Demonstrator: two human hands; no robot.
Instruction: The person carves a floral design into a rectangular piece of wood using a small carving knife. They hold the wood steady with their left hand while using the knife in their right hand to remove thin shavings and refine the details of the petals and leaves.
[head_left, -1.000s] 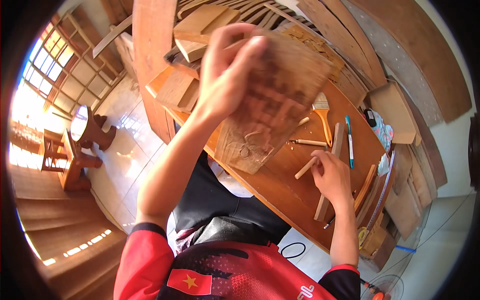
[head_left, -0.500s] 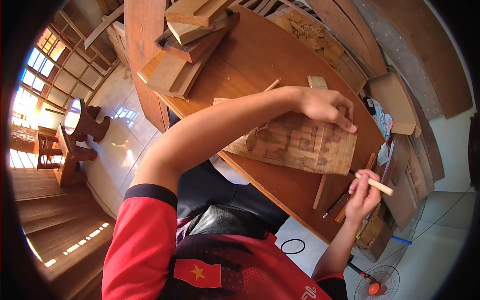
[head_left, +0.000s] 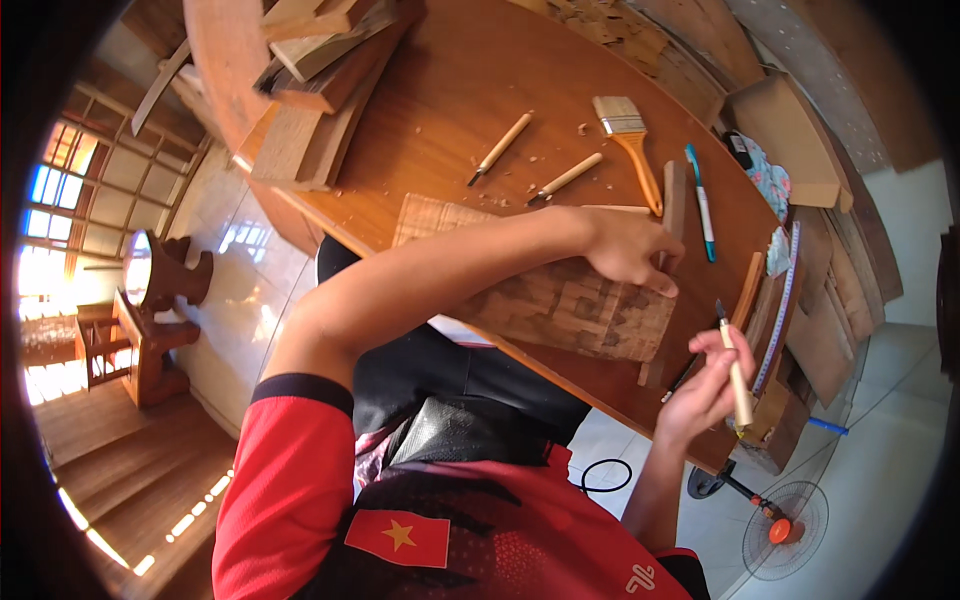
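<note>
A rectangular wooden board (head_left: 590,315) with carved relief lies on the brown table, partly hidden beneath my left forearm. My left hand (head_left: 632,250) is closed on its far right edge, fingers bent over beside a wooden strip (head_left: 676,195) that passes under the board. To the right of the board, my right hand (head_left: 708,385) holds a carving chisel (head_left: 736,375) by its pale wooden handle. The chisel's dark metal tip points up and away from me, apart from the board. Beyond the board lie two more carving chisels (head_left: 503,148) and a flat paintbrush (head_left: 632,145) with an orange handle.
A teal-and-white pen (head_left: 702,205) lies right of the strip. Stacked wood blocks (head_left: 320,140) occupy the table's far left corner. Along the right edge are a wooden strip (head_left: 746,290), a long ruler (head_left: 778,310) and an open cardboard box (head_left: 790,140). A fan (head_left: 780,530) stands at lower right.
The board has come down from a raised tilt, uncovering the paintbrush, chisels and pen. My right hand has drawn away from the board's corner, and its chisel has turned tip upward. The view has shifted.
</note>
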